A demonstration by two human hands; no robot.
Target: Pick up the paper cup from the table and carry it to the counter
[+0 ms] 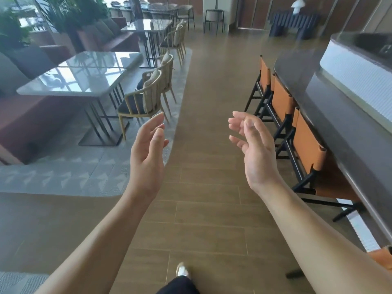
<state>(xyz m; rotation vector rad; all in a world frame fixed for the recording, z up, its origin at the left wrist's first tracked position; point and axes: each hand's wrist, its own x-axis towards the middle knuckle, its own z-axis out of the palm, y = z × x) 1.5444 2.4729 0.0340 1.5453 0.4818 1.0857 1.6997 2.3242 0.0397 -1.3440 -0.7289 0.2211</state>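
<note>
My left hand (pixel 146 153) is held out in the air in front of me, palm turned inward, fingers relaxed and slightly bent, holding nothing. My right hand (pixel 254 149) is raised beside it, palm facing left, fingers loosely curved and empty. Both hands hover over a wooden plank floor (pixel 203 209) and touch nothing. Nearest to the left hand is a wooden armchair (pixel 142 102); nearest to the right hand is an orange-backed bar stool (pixel 305 145). My shoe (pixel 182 270) and a dark trouser leg show at the bottom edge.
A pale marble table (pixel 70 81) with more armchairs stands left on a grey patterned carpet (pixel 63 177). A dark curved bar counter (pixel 339 115) with a row of orange stools runs along the right. More tables, sofas and plants (pixel 12 28) fill the back left.
</note>
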